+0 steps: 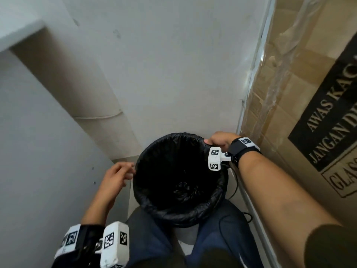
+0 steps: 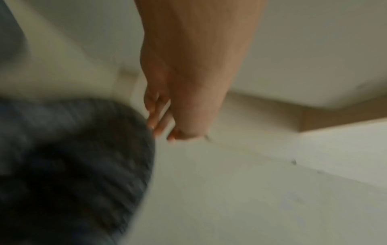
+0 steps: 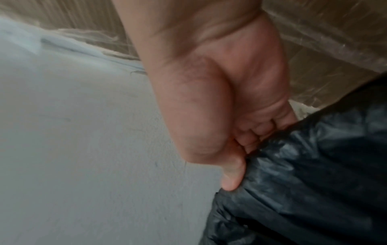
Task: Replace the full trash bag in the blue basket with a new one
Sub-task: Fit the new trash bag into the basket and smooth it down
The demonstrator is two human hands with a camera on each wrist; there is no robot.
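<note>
A black trash bag [image 1: 179, 213] lines a round basket between my knees, its edge folded over the rim so the basket itself is hidden. Dark crumpled contents lie deep inside. My right hand [image 1: 216, 141] grips the bag's folded edge at the far right of the rim; the right wrist view shows its curled fingers [image 3: 251, 137] pinching the black plastic [image 3: 303, 174]. My left hand [image 1: 120, 174] hovers at the rim's left side, fingers loosely bent, the fingertips [image 2: 157, 127] just off or brushing the bag [image 2: 73, 157]; that view is blurred.
White walls [image 1: 173, 74] enclose the basket at the back and left. A tall cardboard box [image 1: 309, 93] wrapped in clear film stands close on the right. A black cable [image 1: 235, 182] hangs by the basket's right side. My legs in dark trousers [image 1: 150, 238] flank it.
</note>
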